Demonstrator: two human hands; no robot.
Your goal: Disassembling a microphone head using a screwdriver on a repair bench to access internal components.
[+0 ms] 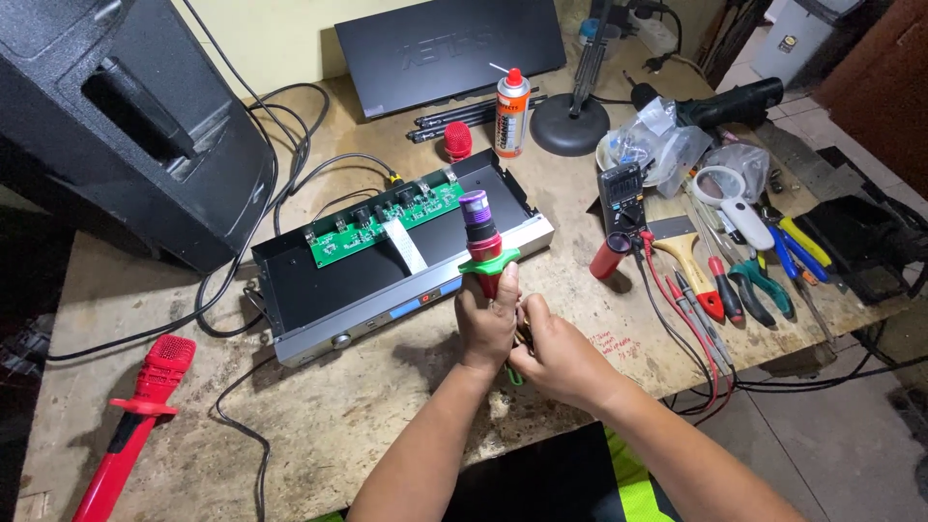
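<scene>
Head cam, looking down at a pretty messy workbench [387, 406]. The left hand [486, 324] is gripping a red mic [483, 246] upright, fingers wrapped tight around the lower body; the mic has its grille off, with a purple capsule on top and a green ring around it. It's hovering right at the front edge of the open receiver [387, 280], which is sitting mid-table with its green circuit board [387, 217] showing. The right hand [561, 353] is sitting just beside the left one, touching it, fingers curled in around something small at the base of the mic. Can't really tell what it's pinching, maybe a green-handled tool.

Another red mic [140, 416] is lying at the left edge, well apart. A spray can [510, 114] is standing behind the receiver, next to a red grille [456, 141]. Pliers, screwdrivers and a brush [688, 261] are lying off to the right, with a black speaker [126, 126] at the top left.
</scene>
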